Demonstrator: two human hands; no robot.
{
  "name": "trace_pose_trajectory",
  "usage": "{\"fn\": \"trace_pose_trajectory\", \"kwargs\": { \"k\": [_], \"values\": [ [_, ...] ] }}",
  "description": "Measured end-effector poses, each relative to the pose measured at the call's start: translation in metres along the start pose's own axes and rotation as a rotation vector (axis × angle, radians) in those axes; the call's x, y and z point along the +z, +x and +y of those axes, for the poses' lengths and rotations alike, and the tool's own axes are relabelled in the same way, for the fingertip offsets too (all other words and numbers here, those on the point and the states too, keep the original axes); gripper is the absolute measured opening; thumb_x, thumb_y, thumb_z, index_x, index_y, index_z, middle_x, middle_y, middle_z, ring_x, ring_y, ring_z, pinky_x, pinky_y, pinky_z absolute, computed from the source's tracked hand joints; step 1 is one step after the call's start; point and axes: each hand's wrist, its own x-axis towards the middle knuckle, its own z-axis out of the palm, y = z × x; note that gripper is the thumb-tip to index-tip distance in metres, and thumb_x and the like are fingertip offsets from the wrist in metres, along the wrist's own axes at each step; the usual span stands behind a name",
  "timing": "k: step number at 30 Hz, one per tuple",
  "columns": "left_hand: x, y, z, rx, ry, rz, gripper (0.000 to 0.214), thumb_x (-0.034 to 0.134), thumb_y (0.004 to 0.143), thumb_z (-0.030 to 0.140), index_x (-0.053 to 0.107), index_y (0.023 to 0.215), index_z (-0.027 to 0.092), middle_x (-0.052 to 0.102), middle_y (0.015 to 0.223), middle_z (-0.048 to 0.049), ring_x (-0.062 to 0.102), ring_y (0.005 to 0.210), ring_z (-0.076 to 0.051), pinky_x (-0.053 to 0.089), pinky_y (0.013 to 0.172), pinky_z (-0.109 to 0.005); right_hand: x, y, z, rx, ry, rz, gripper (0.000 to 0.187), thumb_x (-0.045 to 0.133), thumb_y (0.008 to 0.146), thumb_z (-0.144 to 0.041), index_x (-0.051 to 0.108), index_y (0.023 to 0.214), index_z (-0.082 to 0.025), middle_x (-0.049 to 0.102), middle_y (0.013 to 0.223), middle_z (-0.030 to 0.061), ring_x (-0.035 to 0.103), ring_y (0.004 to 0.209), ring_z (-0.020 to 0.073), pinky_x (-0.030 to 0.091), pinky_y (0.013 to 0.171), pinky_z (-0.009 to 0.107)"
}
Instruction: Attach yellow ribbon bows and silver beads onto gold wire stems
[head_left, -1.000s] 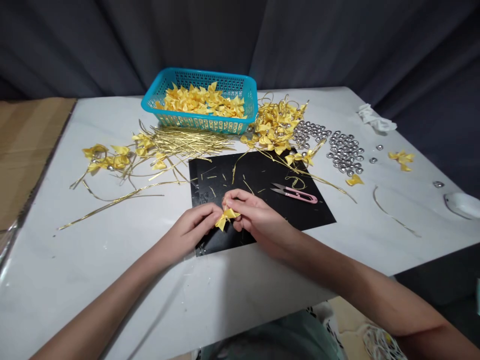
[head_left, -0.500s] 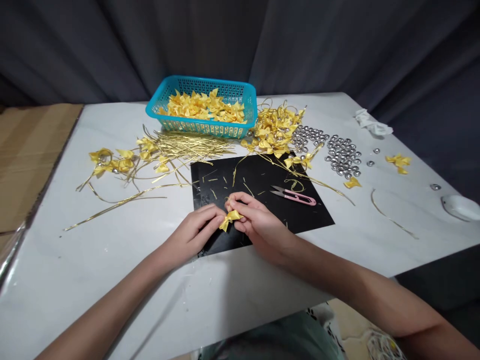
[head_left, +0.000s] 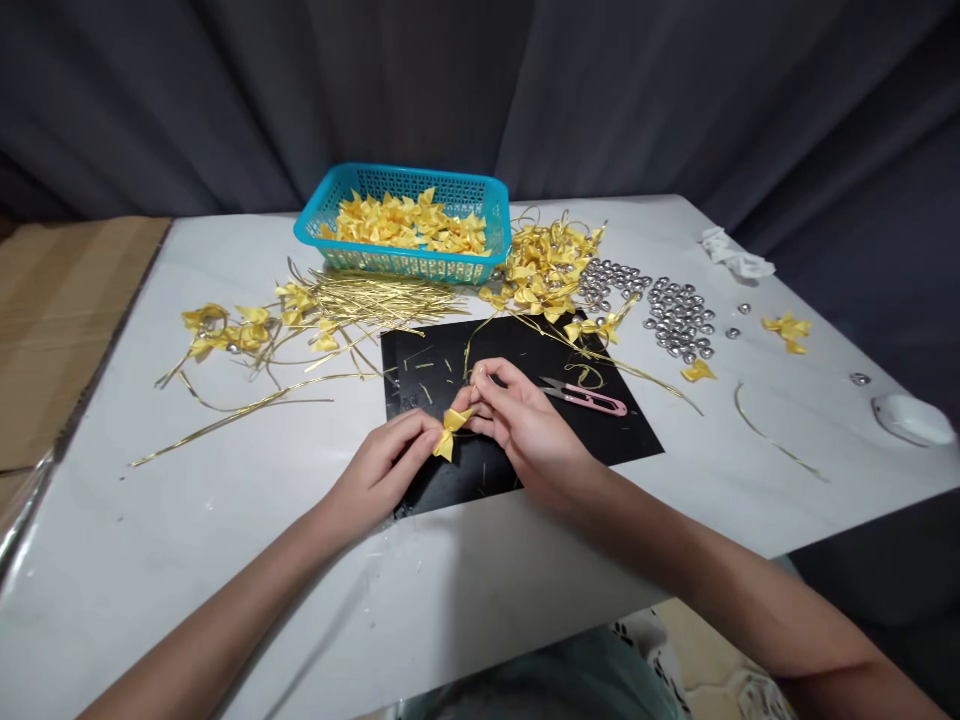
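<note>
Between thumb and fingers, my left hand (head_left: 390, 455) pinches a yellow satin ribbon bow (head_left: 448, 436) above a black mat (head_left: 502, 470). My right hand (head_left: 525, 415) is closed just right of the bow, thumb and forefinger pressed together on a thin gold cord (head_left: 478, 372). Part of that cord is hidden by the fingers. Pink-handled thread snips (head_left: 589, 398) lie on the mat beyond my right hand, blades pointing left. Short gold cord clippings (head_left: 424, 391) are scattered on the mat.
A turquoise basket (head_left: 405, 265) of yellow bows stands at the back. In front lie gold cords (head_left: 382, 298); to its right are a bow pile (head_left: 551, 262) and silver beads (head_left: 679, 318). Crumpled tissue (head_left: 735, 255) and a white dish (head_left: 911, 420) sit right; cardboard (head_left: 67, 330) is left.
My right hand has moved slightly up and right, away from the bow. The bow has turned more upright in my left hand, which stays nearly in place. The view has shifted slightly.
</note>
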Motion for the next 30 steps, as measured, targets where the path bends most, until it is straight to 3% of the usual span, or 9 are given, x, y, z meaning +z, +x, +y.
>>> {"fn": "trace_pose_trajectory", "kwargs": {
  "k": [6, 10, 12, 15, 18, 22, 30],
  "values": [
    [0.002, 0.001, -0.001, 0.064, 0.088, 0.006, 0.023, 0.037, 0.094, 0.025, 0.054, 0.081, 0.018, 0.052, 0.074, -0.0004, 0.049, 0.069, -0.014, 0.036, 0.065, -0.025, -0.004, 0.0, 0.0, 0.03, 0.077, 0.067, 0.021, 0.066, 0.075, -0.027, 0.046, 0.078, -0.02, 0.058, 0.066, -0.0046, 0.059, 0.068, 0.0086, 0.047, 0.075, 0.024],
    [0.004, -0.001, -0.003, -0.005, 0.014, 0.077, 0.02, 0.041, 0.092, 0.027, 0.053, 0.08, 0.018, 0.053, 0.075, -0.0004, 0.05, 0.069, -0.014, 0.038, 0.064, -0.025, -0.004, 0.002, -0.002, -0.018, -0.022, 0.065, 0.018, 0.065, 0.077, -0.031, 0.051, 0.08, -0.02, 0.063, 0.073, -0.0019, 0.06, 0.072, 0.0088, 0.047, 0.071, 0.021],
    [0.006, -0.002, -0.005, -0.029, -0.067, 0.14, 0.011, 0.048, 0.09, 0.028, 0.053, 0.093, 0.019, 0.055, 0.082, -0.0009, 0.051, 0.072, -0.014, 0.04, 0.064, -0.024, -0.005, 0.003, -0.002, -0.075, -0.126, 0.058, 0.02, 0.067, 0.074, -0.034, 0.055, 0.08, -0.018, 0.065, 0.079, -0.0005, 0.06, 0.072, 0.0084, 0.047, 0.067, 0.02],
    [0.008, -0.003, -0.009, 0.012, -0.122, 0.207, 0.028, 0.056, 0.086, 0.027, 0.048, 0.113, 0.023, 0.056, 0.095, -0.0015, 0.052, 0.072, -0.012, 0.042, 0.061, -0.022, -0.006, 0.003, 0.0, -0.132, -0.203, 0.045, 0.024, 0.071, 0.069, -0.036, 0.06, 0.076, -0.016, 0.064, 0.076, -0.0006, 0.057, 0.065, 0.0066, 0.047, 0.062, 0.018],
    [0.007, -0.004, -0.01, 0.072, -0.085, 0.19, 0.021, 0.056, 0.086, 0.027, 0.055, 0.107, 0.024, 0.058, 0.094, -0.0013, 0.053, 0.07, -0.011, 0.041, 0.06, -0.022, -0.005, 0.001, 0.001, -0.129, -0.219, 0.024, 0.023, 0.073, 0.066, -0.034, 0.061, 0.072, -0.015, 0.062, 0.066, -0.0019, 0.054, 0.058, 0.0054, 0.046, 0.058, 0.017],
    [0.005, -0.003, -0.009, 0.101, -0.027, 0.157, 0.011, 0.055, 0.087, 0.027, 0.062, 0.094, 0.022, 0.058, 0.082, -0.0009, 0.053, 0.071, -0.012, 0.041, 0.061, -0.023, -0.004, -0.002, 0.002, -0.125, -0.237, 0.011, 0.021, 0.071, 0.068, -0.032, 0.06, 0.073, -0.015, 0.064, 0.069, -0.001, 0.051, 0.053, 0.004, 0.043, 0.054, 0.017],
    [0.007, -0.001, -0.009, -0.042, 0.005, 0.049, 0.019, 0.058, 0.084, 0.033, 0.062, 0.095, 0.018, 0.058, 0.075, -0.0001, 0.047, 0.058, -0.011, 0.036, 0.053, -0.023, -0.005, -0.001, 0.007, -0.066, -0.242, -0.014, 0.022, 0.07, 0.067, -0.03, 0.059, 0.077, -0.014, 0.063, 0.066, -0.0022, 0.049, 0.047, 0.0026, 0.042, 0.05, 0.016]
  ]
}}
